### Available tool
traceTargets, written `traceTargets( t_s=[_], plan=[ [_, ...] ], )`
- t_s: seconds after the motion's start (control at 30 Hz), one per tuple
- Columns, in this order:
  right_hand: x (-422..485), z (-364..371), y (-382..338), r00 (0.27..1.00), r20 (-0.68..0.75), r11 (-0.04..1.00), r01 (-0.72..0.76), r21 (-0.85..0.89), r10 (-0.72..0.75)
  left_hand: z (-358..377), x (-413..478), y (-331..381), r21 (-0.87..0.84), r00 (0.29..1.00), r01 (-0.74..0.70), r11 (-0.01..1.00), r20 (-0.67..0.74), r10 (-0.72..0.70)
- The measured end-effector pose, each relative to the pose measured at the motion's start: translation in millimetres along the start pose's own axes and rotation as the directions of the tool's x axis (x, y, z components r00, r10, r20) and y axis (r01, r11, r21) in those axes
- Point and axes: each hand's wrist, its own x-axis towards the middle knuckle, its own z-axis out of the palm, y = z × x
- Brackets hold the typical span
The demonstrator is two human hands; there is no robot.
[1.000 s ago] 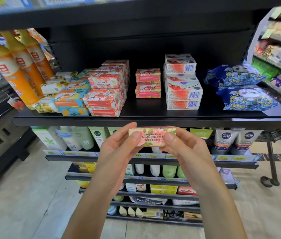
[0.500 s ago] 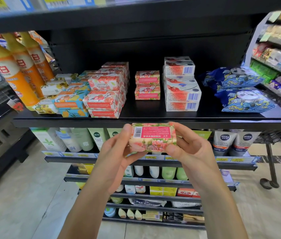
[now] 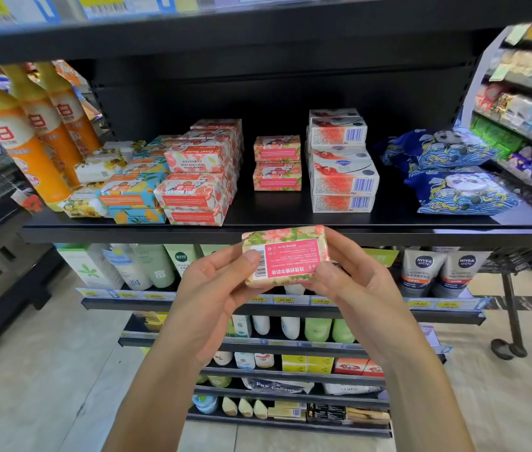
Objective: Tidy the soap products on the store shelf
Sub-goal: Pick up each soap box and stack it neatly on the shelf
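I hold the rose soap bar (image 3: pixel 285 256) by its two ends, left grip (image 3: pixel 212 288) and right grip (image 3: pixel 352 288) both pinching it, just in front of the shelf's (image 3: pixel 421 234) front edge, barcode label facing me. I judge it belongs on the pink stack (image 3: pixel 277 163) mid-shelf: level it, match the labels and set it squarely on top.

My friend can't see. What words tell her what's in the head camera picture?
A left hand and right hand hold a pink floral soap bar, barcode label toward the camera, before a black store shelf. On it sit stacked soap boxes, with orange bottles at the left and blue panda packs at the right.
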Motion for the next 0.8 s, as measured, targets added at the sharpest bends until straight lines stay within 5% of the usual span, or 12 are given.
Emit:
traceTargets(
  t_s=[0.5,0.8],
  plan=[
    [2,2,-2,0.981,-0.193,0.998,-0.037,-0.047,0.028,11,3,-4,0.059,1.000,-0.003,0.998,-0.018,0.004],
    [2,-3,-6,0.980,-0.105,0.984,0.158,-0.082,-0.167,15,4,-3,0.150,1.000,-0.002,0.989,-0.020,0.006]
  ],
)
